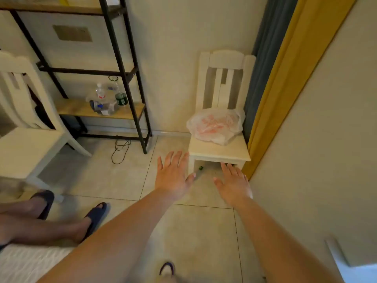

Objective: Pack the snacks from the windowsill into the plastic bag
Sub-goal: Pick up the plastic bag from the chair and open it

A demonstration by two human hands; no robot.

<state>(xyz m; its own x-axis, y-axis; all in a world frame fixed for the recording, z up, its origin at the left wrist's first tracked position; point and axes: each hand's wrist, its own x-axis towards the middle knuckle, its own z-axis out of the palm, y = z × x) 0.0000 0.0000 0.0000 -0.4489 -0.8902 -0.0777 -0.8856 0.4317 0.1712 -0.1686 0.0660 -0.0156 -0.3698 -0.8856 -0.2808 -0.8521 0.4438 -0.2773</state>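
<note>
step: fetch bag | bag (216,124): crumpled on chair (219,149) seat, right of centre | left hand (172,174), right hand (233,183): fingers spread, empty, below the seat edge | snacks, windowsill: not in view | advice: pinch the handles, lift clear, shake the mouth wide

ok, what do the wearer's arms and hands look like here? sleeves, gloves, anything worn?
Both arms are bare along all that shows, with no sleeve in view. The left hand and right hand wear no gloves, and no rings, watch or wristband are visible on the fingers or wrists. No markings, straps or cables show on either arm. Nails look short and unpainted, though the picture is soft.
</note>
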